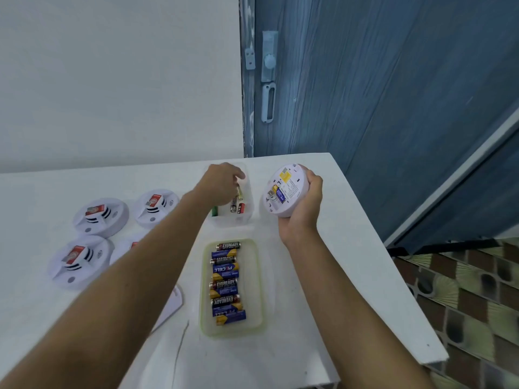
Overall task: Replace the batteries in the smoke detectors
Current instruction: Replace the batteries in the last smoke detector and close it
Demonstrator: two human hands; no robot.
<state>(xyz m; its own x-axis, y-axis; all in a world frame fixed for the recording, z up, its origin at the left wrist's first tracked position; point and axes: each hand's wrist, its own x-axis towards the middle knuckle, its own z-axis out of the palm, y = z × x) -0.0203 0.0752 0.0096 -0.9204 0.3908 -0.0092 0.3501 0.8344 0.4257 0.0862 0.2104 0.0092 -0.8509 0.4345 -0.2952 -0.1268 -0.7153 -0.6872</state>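
Here, right hand [304, 204] grips round detector [285, 190].

A plain pale wall [118, 80] fills the upper left of the frame. To its right stands a blue wood-grain door [393, 80] with a pale knob [270, 61] and latch plate. A white table [351, 262] spans the lower half. Patterned brown and cream floor tiles [471, 299] show at lower right.

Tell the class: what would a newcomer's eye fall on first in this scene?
Probably the right hand holding a white smoke detector tilted above the table, its battery bay showing. Next, the left hand reaching into a clear tub of loose batteries, and the tray of batteries nearer the person.
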